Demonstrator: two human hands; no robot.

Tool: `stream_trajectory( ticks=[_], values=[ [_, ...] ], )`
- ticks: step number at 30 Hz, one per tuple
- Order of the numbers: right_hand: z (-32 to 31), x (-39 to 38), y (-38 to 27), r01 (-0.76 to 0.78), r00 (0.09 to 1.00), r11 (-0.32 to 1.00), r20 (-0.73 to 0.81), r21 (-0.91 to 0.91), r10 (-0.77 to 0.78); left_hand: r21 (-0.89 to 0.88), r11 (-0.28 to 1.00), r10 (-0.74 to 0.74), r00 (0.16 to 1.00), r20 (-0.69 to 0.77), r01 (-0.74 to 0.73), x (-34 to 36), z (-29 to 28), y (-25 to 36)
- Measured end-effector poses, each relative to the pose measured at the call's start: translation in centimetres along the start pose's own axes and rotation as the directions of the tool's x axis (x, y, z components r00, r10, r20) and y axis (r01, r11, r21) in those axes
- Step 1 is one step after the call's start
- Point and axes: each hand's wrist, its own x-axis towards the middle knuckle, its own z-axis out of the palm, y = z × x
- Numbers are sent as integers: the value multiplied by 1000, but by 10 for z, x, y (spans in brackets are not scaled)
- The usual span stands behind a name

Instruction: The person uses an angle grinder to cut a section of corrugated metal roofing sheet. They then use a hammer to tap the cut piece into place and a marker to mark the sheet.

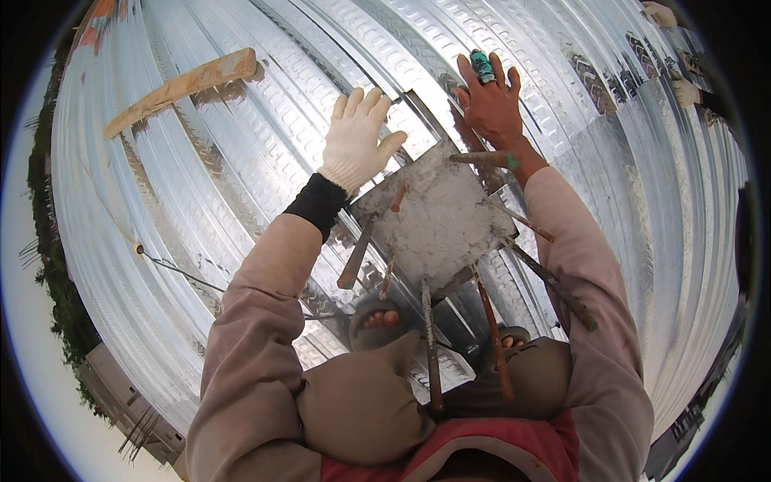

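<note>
My left hand (357, 136) wears a cream knit glove with a black cuff. Its fingers are spread and hold nothing, just beyond the left corner of a square block of rough grey concrete (438, 217). To the right, my right hand (490, 104) is bare, with a teal wrap (482, 67) around one finger. Its fingers are apart and nothing shows in them; whether the palms touch the metal below I cannot tell. Several rusty reinforcing bars stick up from the concrete, one bar (486, 159) reaching close to my right wrist.
Ribbed shiny metal decking (265, 145) spreads all around. A wooden plank (181, 88) lies at the far left. Near the right rim another person's gloved hand (687, 91) shows. My bent knees (361, 402) are close to the bars. A thin rod (181, 271) lies at left.
</note>
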Motion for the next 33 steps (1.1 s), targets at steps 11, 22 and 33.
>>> stream_trajectory(
  ticks=[11, 22, 33],
  values=[
    [-19, -7, 4, 6, 995, 998, 100, 67, -12, 194, 969, -162, 986, 43, 151, 93, 38, -54],
    [-84, 5, 138, -608, 666, 577, -46, 545, 745, 216, 964, -175, 981, 80, 154, 93, 23, -60],
    [-121, -76, 122, -760, 285, -192, 584, 620, 760, 161, 975, -166, 985, 53, 155, 94, 19, -55]
  ],
)
